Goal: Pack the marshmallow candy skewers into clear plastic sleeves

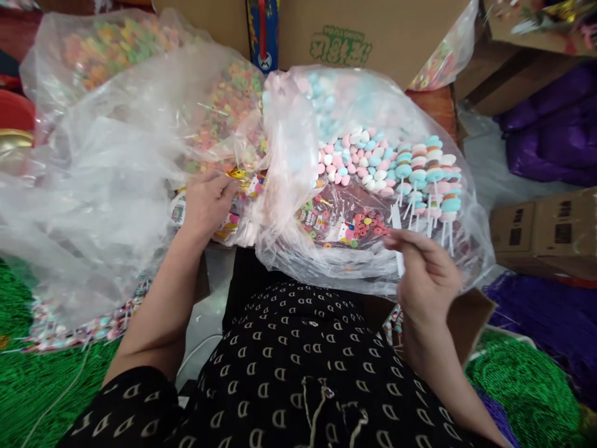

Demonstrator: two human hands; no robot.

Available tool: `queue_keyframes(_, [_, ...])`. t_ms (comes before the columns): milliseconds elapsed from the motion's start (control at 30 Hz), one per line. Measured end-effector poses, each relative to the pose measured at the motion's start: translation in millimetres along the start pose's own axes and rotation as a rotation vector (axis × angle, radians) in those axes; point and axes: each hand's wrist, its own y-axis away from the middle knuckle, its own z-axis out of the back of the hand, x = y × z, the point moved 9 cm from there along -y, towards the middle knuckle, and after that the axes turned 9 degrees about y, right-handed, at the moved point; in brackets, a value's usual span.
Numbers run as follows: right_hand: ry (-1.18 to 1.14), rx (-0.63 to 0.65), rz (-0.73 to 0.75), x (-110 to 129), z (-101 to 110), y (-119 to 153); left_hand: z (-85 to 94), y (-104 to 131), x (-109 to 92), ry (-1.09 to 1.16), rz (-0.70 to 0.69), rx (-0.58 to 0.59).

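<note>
My left hand (209, 202) rests on a pile of small printed clear packets (231, 224), fingers bent together. Gold twist ties (239, 173) lie just past its fingertips; what is under the fingers is hidden. My right hand (426, 274), a little blurred, is closed in a pinch at a thin white stick (396, 218). Behind it, on a large clear plastic bag (326, 264), lie several marshmallow skewers (433, 168) in blue, pink and white. Loose pastel marshmallows (359, 155) spill beside them. Nearer sit printed packets of ring-shaped candy (366, 225).
Clear bags of orange and green ring candy (228, 112) stand at the back left. A cardboard box (321, 37) closes off the back. More cartons (545, 230) and purple bundles (555, 130) are at right. Green stringy material (522, 386) lies low on both sides.
</note>
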Motion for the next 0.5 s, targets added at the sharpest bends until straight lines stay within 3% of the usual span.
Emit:
queue_keyframes(133, [-0.206, 0.321, 0.03, 31.9, -80.4, -18.3, 26.2, 10.5, -25.0, 0.283, -0.057, -0.201])
queue_keyframes(267, [-0.401, 0.514, -0.045, 47.9, -137.1, -32.4, 14.3, 24.3, -56.3, 0.532, 0.017, -0.176])
queue_keyframes(367, [-0.464, 0.556, -0.109, 46.4, -153.5, -35.9, -8.7, 33.6, -87.9, 0.578, 0.019, -0.088])
queue_keyframes(500, [-0.448, 0.523, -0.152, 33.4, -141.8, -35.0, -55.1, 40.8, -114.0, 0.956, 0.154, 0.163])
